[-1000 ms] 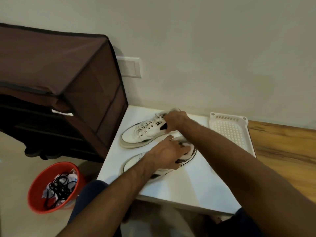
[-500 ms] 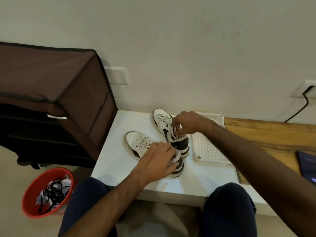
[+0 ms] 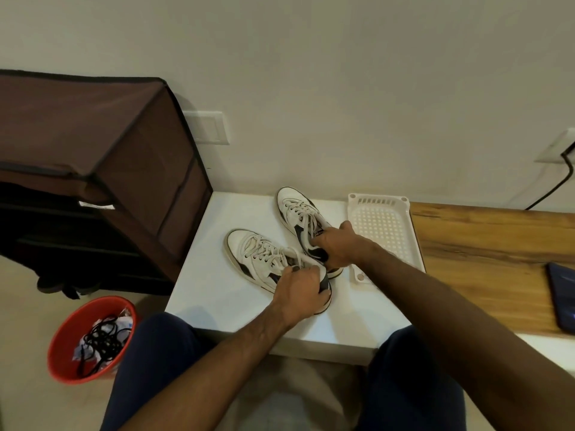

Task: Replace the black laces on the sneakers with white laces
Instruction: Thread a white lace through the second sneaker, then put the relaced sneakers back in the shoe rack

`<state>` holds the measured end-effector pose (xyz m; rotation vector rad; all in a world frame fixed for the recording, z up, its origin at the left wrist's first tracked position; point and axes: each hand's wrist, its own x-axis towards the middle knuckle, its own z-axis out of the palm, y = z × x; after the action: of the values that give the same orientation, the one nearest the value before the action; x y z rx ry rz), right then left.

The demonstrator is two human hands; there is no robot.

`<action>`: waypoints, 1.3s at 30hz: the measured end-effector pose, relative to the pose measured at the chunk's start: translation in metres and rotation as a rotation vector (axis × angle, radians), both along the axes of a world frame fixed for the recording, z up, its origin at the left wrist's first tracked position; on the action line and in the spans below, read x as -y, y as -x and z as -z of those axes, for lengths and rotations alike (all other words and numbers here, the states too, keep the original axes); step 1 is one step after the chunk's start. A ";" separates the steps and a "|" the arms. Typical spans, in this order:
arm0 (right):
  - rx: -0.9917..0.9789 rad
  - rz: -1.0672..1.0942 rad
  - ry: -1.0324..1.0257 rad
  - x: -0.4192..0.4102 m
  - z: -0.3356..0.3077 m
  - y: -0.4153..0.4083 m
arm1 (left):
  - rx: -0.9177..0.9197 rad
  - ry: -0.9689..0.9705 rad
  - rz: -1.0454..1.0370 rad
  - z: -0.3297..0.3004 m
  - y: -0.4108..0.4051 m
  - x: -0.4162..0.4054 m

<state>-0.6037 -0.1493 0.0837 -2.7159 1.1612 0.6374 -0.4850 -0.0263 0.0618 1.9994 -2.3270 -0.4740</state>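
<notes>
Two white sneakers with black side marks stand side by side on the white table (image 3: 217, 293), toes pointing away from me, both laced in white. My left hand (image 3: 300, 292) grips the heel end of the near left sneaker (image 3: 255, 256). My right hand (image 3: 337, 247) grips the collar and heel of the far right sneaker (image 3: 298, 209). Black laces (image 3: 102, 337) lie tangled in a red bucket (image 3: 62, 356) on the floor at the lower left.
A white perforated plastic tray (image 3: 384, 225) sits just right of the sneakers. A wooden board (image 3: 485, 253) extends to the right with a dark phone (image 3: 560, 293) on it. A brown fabric shoe rack (image 3: 93, 157) stands at the left. My knees are below the table edge.
Both sneakers have been turned from lying crosswise to pointing away from me and set closer together. My hands shifted back onto their heels. The view has swung to the right.
</notes>
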 end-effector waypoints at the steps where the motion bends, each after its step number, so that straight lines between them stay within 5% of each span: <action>1: -0.030 0.034 -0.032 0.000 -0.001 -0.004 | 0.002 -0.041 0.008 -0.003 -0.003 0.000; 6: 0.020 0.162 -0.074 -0.012 -0.004 -0.012 | 0.108 -0.165 0.076 -0.030 -0.036 -0.009; 14: 0.056 0.193 -0.020 -0.054 -0.067 -0.036 | 0.184 -0.063 0.093 -0.102 -0.123 -0.017; 19: 0.325 0.217 -0.296 -0.084 -0.147 -0.070 | -0.104 -0.168 0.123 -0.171 -0.196 -0.048; 27: 0.529 0.029 -0.445 -0.152 -0.220 -0.163 | -0.169 -0.091 0.097 -0.246 -0.309 -0.138; 34: 0.509 -0.232 -0.370 -0.220 -0.200 -0.300 | -0.102 -0.069 -0.099 -0.240 -0.402 -0.236; 39: 0.380 -0.314 -0.150 -0.252 -0.147 -0.368 | 0.187 0.030 -0.235 -0.184 -0.437 -0.278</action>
<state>-0.2357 0.1023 0.2308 -2.7438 0.5835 0.2080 -0.0484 0.2518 0.2457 2.3557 -2.1363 -0.2480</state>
